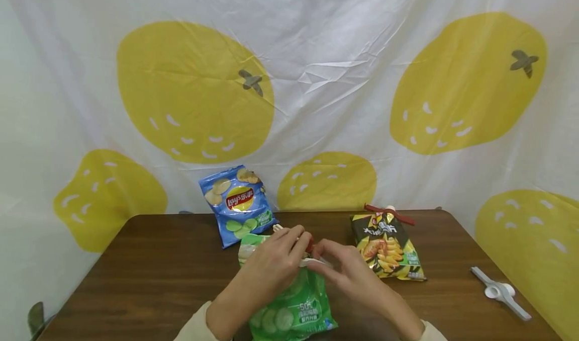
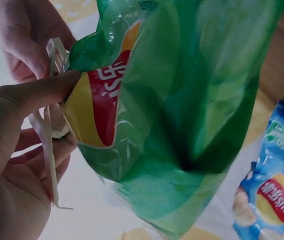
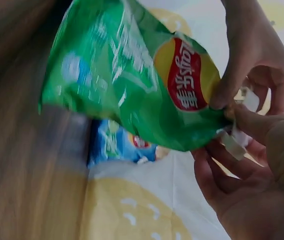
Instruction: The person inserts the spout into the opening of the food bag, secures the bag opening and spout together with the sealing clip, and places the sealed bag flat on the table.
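A green Lay's chip bag (image 1: pixel 289 301) stands on the table, its top edge gathered between both hands. Along that edge runs a white bag clip (image 2: pixel 46 135), partly covered by fingers. My left hand (image 1: pixel 276 258) pinches the bag's top, thumb on the printed side and fingers behind, around the clip. From the other side my right hand (image 1: pixel 348 268) pinches the clip at the bag's edge, thumb and fingers curled, as the right wrist view (image 3: pixel 262 170) also shows. Something red shows between the hands in the head view, mostly hidden.
Behind on the left, a blue Lay's chip bag (image 1: pixel 239 205) leans on the curtain. On the right lies a black and yellow chip bag (image 1: pixel 384 248) with a red clip (image 1: pixel 404 218) across its top. A grey clip with a white cap (image 1: pixel 499 293) rests near the table's right edge.
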### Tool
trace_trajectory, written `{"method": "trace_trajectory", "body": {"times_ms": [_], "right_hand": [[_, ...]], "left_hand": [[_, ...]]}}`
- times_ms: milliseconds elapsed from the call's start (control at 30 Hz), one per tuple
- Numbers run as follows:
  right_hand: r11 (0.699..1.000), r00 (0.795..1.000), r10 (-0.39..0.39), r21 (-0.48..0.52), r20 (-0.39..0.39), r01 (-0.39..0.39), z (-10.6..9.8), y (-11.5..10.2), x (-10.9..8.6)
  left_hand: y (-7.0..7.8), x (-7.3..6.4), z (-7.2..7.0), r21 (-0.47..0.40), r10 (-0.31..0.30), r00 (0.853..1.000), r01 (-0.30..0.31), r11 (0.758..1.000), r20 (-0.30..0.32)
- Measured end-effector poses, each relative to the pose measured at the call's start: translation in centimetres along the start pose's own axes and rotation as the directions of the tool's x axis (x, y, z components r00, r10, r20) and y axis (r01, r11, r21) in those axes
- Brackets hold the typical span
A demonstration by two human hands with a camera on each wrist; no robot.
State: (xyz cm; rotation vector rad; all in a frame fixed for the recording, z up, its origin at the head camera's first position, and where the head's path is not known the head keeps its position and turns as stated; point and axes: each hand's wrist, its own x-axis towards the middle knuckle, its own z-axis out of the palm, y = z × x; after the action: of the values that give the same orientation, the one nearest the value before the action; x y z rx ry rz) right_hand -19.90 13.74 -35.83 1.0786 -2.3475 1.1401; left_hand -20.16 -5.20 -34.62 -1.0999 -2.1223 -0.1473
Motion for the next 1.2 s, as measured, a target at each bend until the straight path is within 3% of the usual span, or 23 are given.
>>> {"method": "trace_trajectory", "body": {"times_ms": [133,233,400,500,633,733,867,900,1033,1200], "right_hand": [[0.986,0.995,0.095,0.136,-0.014,-0.093,0.0,-0.9,0.0],[0.94,0.979,0.205,0.282,-0.016,-0.192,0.6,-0.1,-0.4],[0.823,0.939,0.344,0.487,-0.018,-0.292,2.1,1.3,-0.7],[0.744,0.92,0.387,0.57,0.057,-0.348,2.6,1.5,-0.7],[0.649,0.905,0.383,0.644,0.186,-0.406,2.4,1.1,-0.6],[0.702,0.924,0.338,0.607,0.176,-0.373,1.8,0.5,-0.3],[0.813,0.946,0.3,0.485,0.124,-0.321,1.0,-0.5,0.2],[0.828,0.948,0.298,0.462,0.116,-0.317,0.9,-0.7,0.2],[0.842,0.947,0.303,0.434,0.108,-0.319,0.5,-1.2,0.3],[0.835,0.955,0.277,0.465,0.109,-0.295,0.4,-0.9,0.2]], "left_hand": [[0.3,0.1,-0.5,0.03,0.021,1.0,-0.021,0.999,-0.016],[0.5,0.2,-0.6,0.042,0.017,1.0,-0.016,0.999,-0.019],[0.7,0.1,-0.5,0.058,0.021,1.0,-0.021,0.998,0.003],[0.9,0.0,-0.4,0.061,0.023,1.0,-0.024,0.998,0.012],[0.9,0.0,-0.3,0.036,0.0,1.0,0.0,0.999,0.007],[0.9,0.0,-0.2,0.03,-0.011,1.0,0.011,0.999,0.012],[0.7,0.0,-0.2,0.076,-0.014,1.0,0.015,0.997,-0.02],[0.7,0.0,-0.2,0.078,-0.016,0.999,0.018,0.997,-0.034],[0.4,-0.1,-0.1,0.05,-0.023,0.998,0.026,0.998,-0.062],[-0.9,-0.2,-1.0,-0.095,-0.087,0.996,0.084,0.992,-0.028]]}}
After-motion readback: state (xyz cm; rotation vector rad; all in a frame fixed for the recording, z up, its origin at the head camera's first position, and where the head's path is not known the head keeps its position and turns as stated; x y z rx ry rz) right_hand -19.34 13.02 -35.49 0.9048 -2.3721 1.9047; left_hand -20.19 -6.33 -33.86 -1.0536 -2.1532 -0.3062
